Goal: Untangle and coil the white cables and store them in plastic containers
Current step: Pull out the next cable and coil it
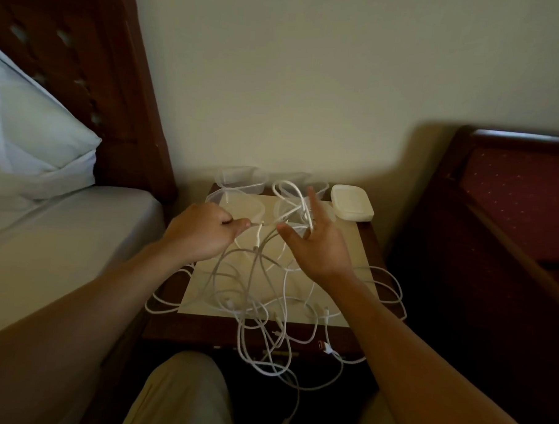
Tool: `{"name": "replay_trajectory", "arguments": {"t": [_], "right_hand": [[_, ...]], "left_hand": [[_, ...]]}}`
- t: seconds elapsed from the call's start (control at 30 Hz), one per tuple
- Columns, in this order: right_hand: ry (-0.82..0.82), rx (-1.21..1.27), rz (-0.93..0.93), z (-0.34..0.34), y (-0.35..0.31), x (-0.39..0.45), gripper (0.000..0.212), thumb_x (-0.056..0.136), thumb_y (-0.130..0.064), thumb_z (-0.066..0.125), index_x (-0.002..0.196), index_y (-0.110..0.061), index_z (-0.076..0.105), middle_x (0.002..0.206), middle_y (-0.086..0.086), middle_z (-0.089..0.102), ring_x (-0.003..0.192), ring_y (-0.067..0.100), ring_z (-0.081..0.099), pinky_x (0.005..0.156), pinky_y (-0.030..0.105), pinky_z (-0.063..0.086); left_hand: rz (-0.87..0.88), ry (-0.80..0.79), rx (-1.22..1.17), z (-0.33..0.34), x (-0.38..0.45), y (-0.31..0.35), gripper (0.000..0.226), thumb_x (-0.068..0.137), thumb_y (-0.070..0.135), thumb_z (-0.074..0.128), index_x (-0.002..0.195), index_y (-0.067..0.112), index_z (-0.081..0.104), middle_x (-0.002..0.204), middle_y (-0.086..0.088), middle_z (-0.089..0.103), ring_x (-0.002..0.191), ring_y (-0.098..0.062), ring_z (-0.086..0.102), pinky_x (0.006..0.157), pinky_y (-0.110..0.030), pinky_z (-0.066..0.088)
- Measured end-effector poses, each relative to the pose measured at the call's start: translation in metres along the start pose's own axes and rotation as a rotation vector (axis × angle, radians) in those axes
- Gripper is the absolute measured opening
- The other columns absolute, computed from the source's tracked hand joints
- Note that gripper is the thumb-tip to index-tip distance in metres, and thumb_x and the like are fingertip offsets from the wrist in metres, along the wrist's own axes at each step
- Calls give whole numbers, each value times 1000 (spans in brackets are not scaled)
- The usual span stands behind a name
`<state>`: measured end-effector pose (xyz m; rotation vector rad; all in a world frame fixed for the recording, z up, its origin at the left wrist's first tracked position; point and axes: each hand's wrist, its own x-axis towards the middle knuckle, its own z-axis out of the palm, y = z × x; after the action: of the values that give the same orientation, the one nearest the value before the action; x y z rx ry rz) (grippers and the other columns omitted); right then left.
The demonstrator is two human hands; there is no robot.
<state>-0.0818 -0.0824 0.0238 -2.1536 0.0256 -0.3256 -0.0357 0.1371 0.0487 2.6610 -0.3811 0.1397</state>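
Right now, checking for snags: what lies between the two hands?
In the head view, a taut stretch of white cable runs from the left hand to the right hand.

A small dark wooden tabletop (371, 238) stands against the wall, with a pale square mat (347, 247) covering most of it. Along the far edge sit clear plastic containers (241, 178) — their exact number is hard to tell — and at the far right corner a stack of white lids (352, 203). A tangle of white cables (261, 294) sprawls across the mat, loops spilling over the left, right and near edges — several strands hang down the front.
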Motion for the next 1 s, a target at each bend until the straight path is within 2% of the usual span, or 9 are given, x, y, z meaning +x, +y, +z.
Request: {"name": "replay_trajectory", "arguments": {"t": [0.07,0.13,0.3,0.4,0.47,0.57,0.73,0.83,1.0], "right_hand": [[21,39,49,1,-4,0,97,92,-45,71,160,-41,3,91,-13,71,67,2,63,78,39,60],[26,166,16,2,-2,-2,85,95,-28,69,160,-39,16,62,-14,60,52,2,53,62,30,54],[-133,312,-189,3,1,-11,67,94,-8,66,152,-32,44,73,-18,56,54,6,46,55,24,46],[-226,-1,-125,5,-4,-5,60,94,-34,70,149,-36,47,111,-12,69,86,-1,64,82,28,56],[-197,-153,-32,6,-3,2,57,93,-47,69,145,-34,51,125,-3,68,107,14,66,95,36,55],[-168,-215,42,9,3,11,35,96,-51,63,122,-27,67,99,-8,70,90,17,67,77,34,53],[-180,-343,54,3,6,21,40,92,-58,64,100,-19,66,82,-5,64,76,14,64,62,29,46],[-149,-181,61,3,5,24,29,96,-48,61,97,-19,67,81,-7,61,77,14,62,64,29,43],[-158,58,88,6,13,17,21,103,-31,52,104,-18,68,95,2,70,91,21,65,74,32,48]], "left_hand": [[-27,67,3,1,0,3,65,94,57,59,50,11,46,43,-3,39,42,-20,47,46,-27,31],[-61,96,-1,0,1,3,60,92,50,61,48,13,44,42,1,38,41,-18,44,46,-26,31],[-105,131,-17,2,0,5,48,86,39,63,51,10,50,44,-2,43,43,-21,47,47,-26,31],[-44,158,-90,3,0,13,50,87,34,69,49,10,47,46,-3,39,45,-19,41,48,-29,26],[8,148,-131,3,0,17,48,89,31,72,51,9,53,45,-1,41,48,-18,41,48,-30,27],[20,112,-270,2,-2,17,47,88,28,75,50,11,54,40,6,37,45,-13,37,49,-26,29],[29,-14,-388,5,-6,12,45,88,22,70,52,9,48,45,3,37,46,-15,38,54,-32,34],[-71,-100,-604,6,-7,11,31,94,20,65,78,-7,65,64,-8,71,68,-19,73,76,-37,61],[-93,-123,-649,8,-4,-2,26,89,21,66,80,-3,63,79,-13,77,88,-17,78,91,-53,59]]}}
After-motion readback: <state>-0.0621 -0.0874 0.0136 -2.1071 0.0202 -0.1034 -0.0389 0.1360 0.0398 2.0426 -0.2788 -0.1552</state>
